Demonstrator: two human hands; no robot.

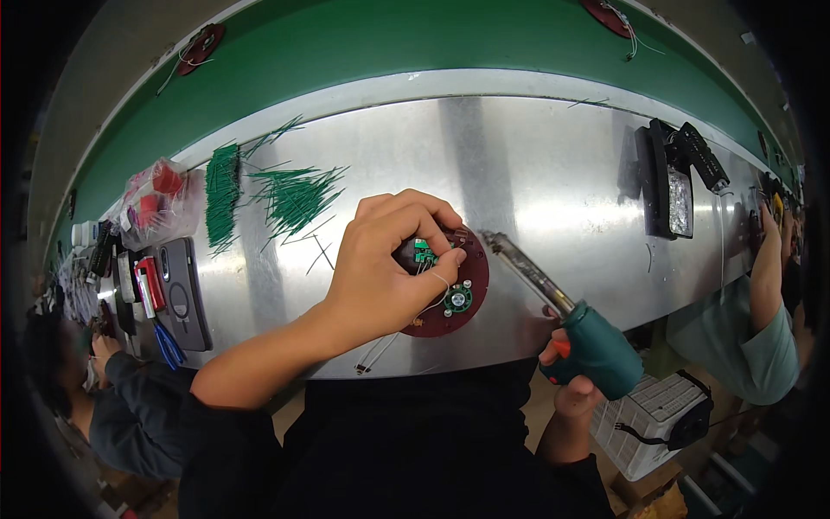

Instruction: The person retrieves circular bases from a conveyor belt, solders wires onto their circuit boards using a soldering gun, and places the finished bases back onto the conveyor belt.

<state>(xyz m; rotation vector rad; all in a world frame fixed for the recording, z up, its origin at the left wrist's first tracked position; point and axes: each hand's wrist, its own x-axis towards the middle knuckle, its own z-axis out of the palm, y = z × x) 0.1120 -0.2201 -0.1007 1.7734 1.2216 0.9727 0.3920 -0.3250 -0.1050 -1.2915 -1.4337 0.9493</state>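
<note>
My left hand (385, 268) reaches over a dark red round plate (475, 268) on the metal table. Its thumb and index finger close together near the plate's upper right edge; what they pinch is too small to make out. A thin white wire (446, 290) runs up to the thumb. Beside the fingers sit a green terminal part (424, 251) and a round green circuit board (458, 299). My right hand (572, 381) grips a dark green soldering gun (603, 346) with a red trigger. The gun's tip points up-left, just off the plate's right edge.
Green cable ties (298, 197) lie in piles at the left, near a plastic bag (160, 208), a phone (181, 290) and blue-handled pliers (169, 344). A black tray (670, 186) stands at the right. Other people work on both sides. A green belt (432, 39) runs behind.
</note>
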